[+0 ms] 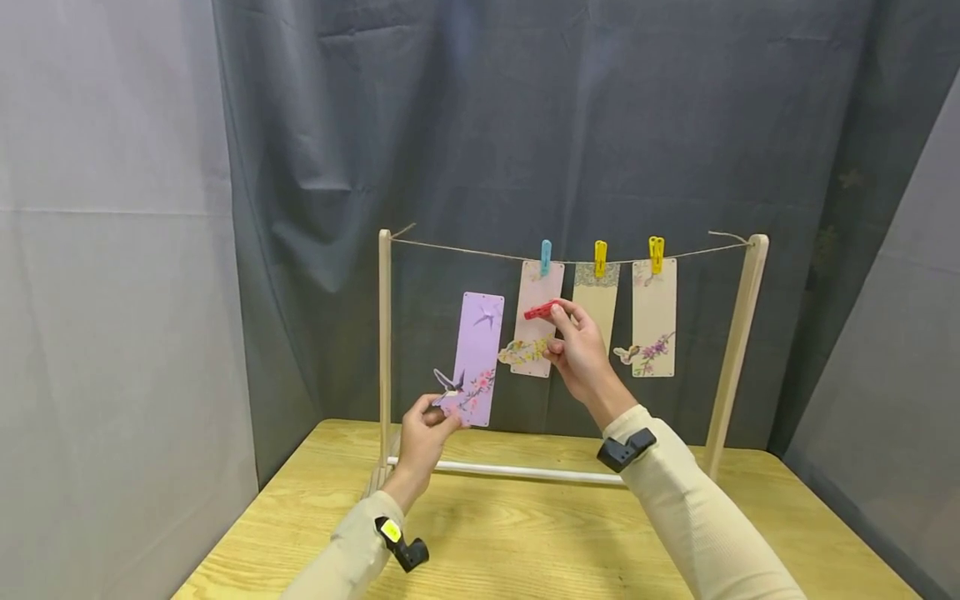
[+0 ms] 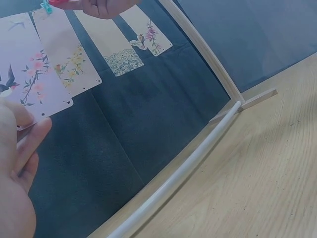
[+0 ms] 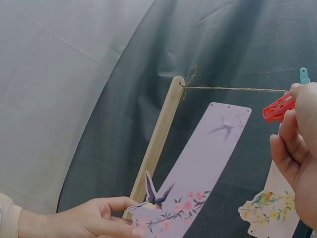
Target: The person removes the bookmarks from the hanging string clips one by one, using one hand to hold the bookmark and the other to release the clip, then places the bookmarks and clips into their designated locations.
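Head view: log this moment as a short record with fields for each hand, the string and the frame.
left hand: pinches the lower end of the purple card, held below the string
right hand: holds the red peg in front of the pink card
string: three cards hang from it, by a blue peg and two yellow pegs
frame: wooden, stands on the table

Four cards (image 1: 475,358), four pegs (image 1: 600,257), three of them hanging
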`<state>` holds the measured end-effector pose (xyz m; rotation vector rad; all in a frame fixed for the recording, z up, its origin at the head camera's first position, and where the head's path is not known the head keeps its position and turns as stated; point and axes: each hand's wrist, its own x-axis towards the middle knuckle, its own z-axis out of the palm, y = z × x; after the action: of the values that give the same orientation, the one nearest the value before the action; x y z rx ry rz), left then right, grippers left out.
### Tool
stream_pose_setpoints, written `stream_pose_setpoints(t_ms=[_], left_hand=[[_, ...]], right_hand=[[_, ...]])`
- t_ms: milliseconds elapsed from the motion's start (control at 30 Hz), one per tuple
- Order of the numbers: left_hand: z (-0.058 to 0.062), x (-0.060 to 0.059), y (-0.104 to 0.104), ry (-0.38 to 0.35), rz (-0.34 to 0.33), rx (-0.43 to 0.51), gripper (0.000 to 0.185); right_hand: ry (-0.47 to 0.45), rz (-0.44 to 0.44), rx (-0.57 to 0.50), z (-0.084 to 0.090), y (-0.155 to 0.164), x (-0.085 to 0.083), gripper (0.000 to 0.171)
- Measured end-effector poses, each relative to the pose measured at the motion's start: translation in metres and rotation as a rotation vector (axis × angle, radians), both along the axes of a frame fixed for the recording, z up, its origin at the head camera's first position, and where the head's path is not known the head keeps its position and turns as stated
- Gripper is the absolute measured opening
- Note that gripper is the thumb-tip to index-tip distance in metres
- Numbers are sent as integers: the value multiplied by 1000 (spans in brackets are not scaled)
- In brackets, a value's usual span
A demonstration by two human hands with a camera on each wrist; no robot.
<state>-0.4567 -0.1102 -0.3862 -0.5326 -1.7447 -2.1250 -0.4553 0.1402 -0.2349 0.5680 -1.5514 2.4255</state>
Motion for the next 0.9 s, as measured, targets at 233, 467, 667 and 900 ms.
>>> stream_pose_setpoints(t_ms=[233,467,667,900], left_hand=[[-2,7,-4,-26,31,-23,28],[-9,14,-13,-42,66,-40,31],[-15,18,-20,-57,83,-57,29],[-22,21,-21,-46,62,-28,30]], right_hand=[[-11,9,-19,-5,9,5,49],[-18,-23,9,-17,20,13,52],[-23,-36,38,-29,28,17,52],[-33,-70,105,-40,33,21,57]])
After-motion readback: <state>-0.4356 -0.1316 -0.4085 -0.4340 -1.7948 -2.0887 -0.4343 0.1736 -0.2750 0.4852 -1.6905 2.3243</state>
